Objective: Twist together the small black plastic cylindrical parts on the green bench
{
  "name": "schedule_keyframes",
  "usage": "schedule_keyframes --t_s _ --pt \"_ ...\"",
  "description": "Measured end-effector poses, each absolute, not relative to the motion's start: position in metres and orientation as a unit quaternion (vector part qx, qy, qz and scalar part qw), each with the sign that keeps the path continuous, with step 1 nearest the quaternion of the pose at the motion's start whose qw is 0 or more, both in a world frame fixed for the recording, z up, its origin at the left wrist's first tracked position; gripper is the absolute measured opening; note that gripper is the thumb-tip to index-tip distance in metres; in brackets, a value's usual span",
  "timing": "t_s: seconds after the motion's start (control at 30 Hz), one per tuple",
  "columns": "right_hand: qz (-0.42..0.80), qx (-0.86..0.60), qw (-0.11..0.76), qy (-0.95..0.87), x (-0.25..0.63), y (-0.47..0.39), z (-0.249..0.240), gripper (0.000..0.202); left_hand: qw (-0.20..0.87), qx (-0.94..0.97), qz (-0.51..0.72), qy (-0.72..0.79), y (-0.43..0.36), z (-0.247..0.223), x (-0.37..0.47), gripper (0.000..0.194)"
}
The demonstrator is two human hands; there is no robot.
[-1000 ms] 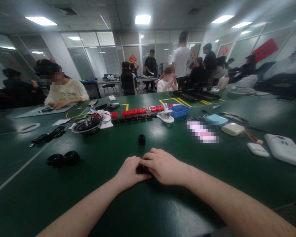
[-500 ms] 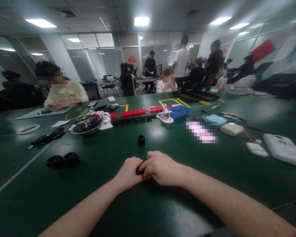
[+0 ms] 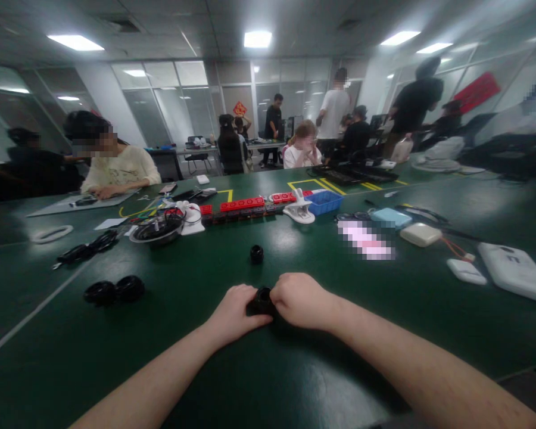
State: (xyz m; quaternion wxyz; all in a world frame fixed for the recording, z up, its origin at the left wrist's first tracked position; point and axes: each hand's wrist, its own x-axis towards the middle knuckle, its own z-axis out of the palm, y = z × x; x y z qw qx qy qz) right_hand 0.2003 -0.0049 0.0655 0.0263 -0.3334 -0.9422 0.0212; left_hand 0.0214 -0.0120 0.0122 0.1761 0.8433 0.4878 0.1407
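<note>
A black, round, ring-like piece (image 3: 264, 300) with a hollow middle sits low on the green table between my hands. My left hand (image 3: 234, 310) grips it from the left, thumb along the near side. Against its right edge is my right hand (image 3: 300, 302), its fingers curled in; what they pinch is hidden. A smaller black round piece (image 3: 256, 254) stands just beyond my hands. Off to the left, two more black ring-like pieces (image 3: 115, 291) lie side by side.
Farther back are a metal bowl (image 3: 157, 231) of black cables, a red-and-black strip (image 3: 243, 208), a white clamp (image 3: 299, 208) and a blue bin (image 3: 325, 202). White and blue cases (image 3: 422, 234) lie at right. A person (image 3: 116, 161) works across at left.
My right hand has drawn its fingers off the top of the black piece and curled them at its right edge, exposing the hollow middle. My left hand stays put.
</note>
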Motion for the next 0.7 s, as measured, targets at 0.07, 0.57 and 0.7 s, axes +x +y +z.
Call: schedule_keyframes --t_s 0.07,0.57,0.7 --pt "0.012 -0.339 0.03 -0.94 0.1997 -0.0047 0.0645 0.024 0.177 0.84 0.145 0.491 -0.012 0.0121 0.0211 0.03" --pt "-0.021 -0.349 0.06 -0.935 0.1998 -0.0087 0.0677 0.049 0.172 0.833 0.152 0.504 -0.0111 0.0071 0.0214 0.032" --pt "-0.038 -0.362 0.06 -0.929 0.197 -0.0103 0.0684 0.063 0.166 0.831 0.16 0.506 -0.0096 0.0028 0.0201 0.032"
